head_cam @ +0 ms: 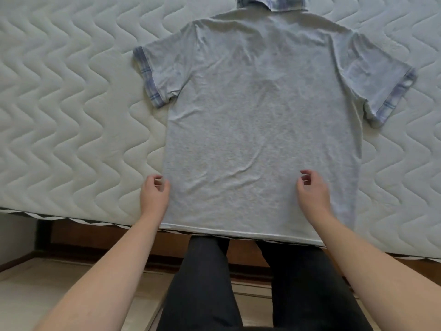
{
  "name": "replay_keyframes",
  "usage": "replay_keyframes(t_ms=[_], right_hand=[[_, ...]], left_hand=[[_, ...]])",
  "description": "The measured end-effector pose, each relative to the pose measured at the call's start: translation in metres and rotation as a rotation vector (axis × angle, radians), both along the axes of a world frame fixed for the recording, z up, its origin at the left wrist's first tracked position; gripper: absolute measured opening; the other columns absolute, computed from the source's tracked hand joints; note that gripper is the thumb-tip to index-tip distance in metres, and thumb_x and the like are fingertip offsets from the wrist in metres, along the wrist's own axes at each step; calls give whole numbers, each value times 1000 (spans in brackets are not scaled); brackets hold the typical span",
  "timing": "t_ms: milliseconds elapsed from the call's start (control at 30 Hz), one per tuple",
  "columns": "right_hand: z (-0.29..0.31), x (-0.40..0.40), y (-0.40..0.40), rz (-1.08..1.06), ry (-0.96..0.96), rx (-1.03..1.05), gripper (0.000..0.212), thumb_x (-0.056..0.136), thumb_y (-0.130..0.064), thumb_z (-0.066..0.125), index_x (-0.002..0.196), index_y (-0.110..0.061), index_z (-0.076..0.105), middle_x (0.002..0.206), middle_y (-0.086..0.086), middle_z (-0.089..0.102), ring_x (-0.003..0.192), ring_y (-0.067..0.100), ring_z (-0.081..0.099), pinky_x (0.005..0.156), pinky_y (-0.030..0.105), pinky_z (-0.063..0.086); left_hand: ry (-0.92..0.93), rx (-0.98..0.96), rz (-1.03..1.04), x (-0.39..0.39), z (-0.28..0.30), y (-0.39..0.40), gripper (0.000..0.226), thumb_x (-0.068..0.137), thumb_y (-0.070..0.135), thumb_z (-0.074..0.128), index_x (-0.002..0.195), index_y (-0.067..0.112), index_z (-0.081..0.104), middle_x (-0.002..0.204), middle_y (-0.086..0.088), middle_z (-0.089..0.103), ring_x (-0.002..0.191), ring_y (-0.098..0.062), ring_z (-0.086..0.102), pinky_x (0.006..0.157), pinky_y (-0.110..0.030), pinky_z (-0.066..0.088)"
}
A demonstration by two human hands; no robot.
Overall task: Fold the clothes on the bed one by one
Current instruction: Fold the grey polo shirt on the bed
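A light grey polo shirt (260, 120) lies spread flat on the bed with its back up. Its collar is at the far end, its hem at the near edge, and both short sleeves with blue plaid cuffs are spread out. My left hand (154, 194) sits at the shirt's left side edge just above the hem. Its fingers are loosely curled and the thumb touches the fabric edge, which lies flat. My right hand (312, 189) hovers over the lower right part of the shirt, fingers loosely curled and holding nothing.
The white quilted mattress (71, 103) with a wavy pattern extends left and right of the shirt. Its near edge runs just under the shirt's hem. Below it are my legs in dark trousers (202, 283), a wooden bed frame and a light floor.
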State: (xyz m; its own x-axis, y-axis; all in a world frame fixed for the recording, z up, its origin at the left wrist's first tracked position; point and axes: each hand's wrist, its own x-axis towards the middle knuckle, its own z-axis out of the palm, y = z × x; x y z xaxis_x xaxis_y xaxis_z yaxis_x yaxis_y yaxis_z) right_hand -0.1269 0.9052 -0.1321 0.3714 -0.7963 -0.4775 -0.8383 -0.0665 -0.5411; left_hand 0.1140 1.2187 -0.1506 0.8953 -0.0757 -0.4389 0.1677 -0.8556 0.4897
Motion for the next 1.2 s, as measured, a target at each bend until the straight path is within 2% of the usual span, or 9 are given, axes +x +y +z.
replay_keyframes(t_ms=[167,300,433,633,733,833,967,1100,1200], right_hand=[[-3,117,10,76,-148,219,38,98,-19,52,135,-15,52,116,4,62,92,16,58,83,26,44],[-1,192,14,167,-201,334,44,101,-22,49,144,-17,43,134,0,55,105,12,54,91,27,43],[0,253,11,176,-249,420,48,103,-25,46,149,-19,37,145,-1,48,122,12,49,103,27,38],[-8,322,-2,126,-345,517,49,104,-25,41,152,-26,30,151,-10,40,137,6,37,100,21,29],[-14,353,-14,75,-387,554,51,104,-22,39,153,-25,27,152,-10,38,138,7,35,103,21,28],[-21,384,-27,40,-417,595,51,103,-23,39,153,-25,28,151,-10,39,137,11,37,114,29,29],[-25,418,-40,26,-419,672,53,101,-28,38,153,-24,29,152,-6,39,137,12,39,118,38,28],[-21,432,-51,-128,-482,801,47,102,-29,39,147,-18,38,142,1,53,116,10,57,98,29,44],[-13,430,-71,-250,-539,909,46,104,-36,30,146,-19,40,134,8,58,120,21,58,101,36,44]], left_hand=[[-76,-88,23,56,0,-47,26,92,20,59,116,10,59,103,-10,64,89,-22,59,78,-28,42],[-53,-167,126,102,1,-75,31,94,24,57,122,10,56,110,-9,65,95,-20,60,83,-28,45],[2,-240,233,147,-6,-100,41,95,27,57,132,10,50,128,-9,60,112,-22,59,97,-31,43],[59,-356,389,209,-19,-136,60,94,32,62,145,13,37,146,-6,47,124,-17,52,97,-23,38],[116,-486,494,235,-22,-154,55,92,24,67,139,7,43,134,-9,57,105,-14,58,84,-24,49],[306,-626,585,254,-23,-167,49,89,23,72,131,7,53,122,-9,65,101,-23,66,82,-39,58],[410,-794,590,262,-8,-181,33,88,13,72,119,11,62,98,-4,71,73,-15,69,67,-30,56],[284,-773,414,256,21,-203,16,88,8,66,103,14,65,88,-4,67,71,-17,63,61,-28,51],[71,-657,71,242,46,-228,12,85,10,65,81,21,64,62,16,60,59,-3,55,61,-22,46]])
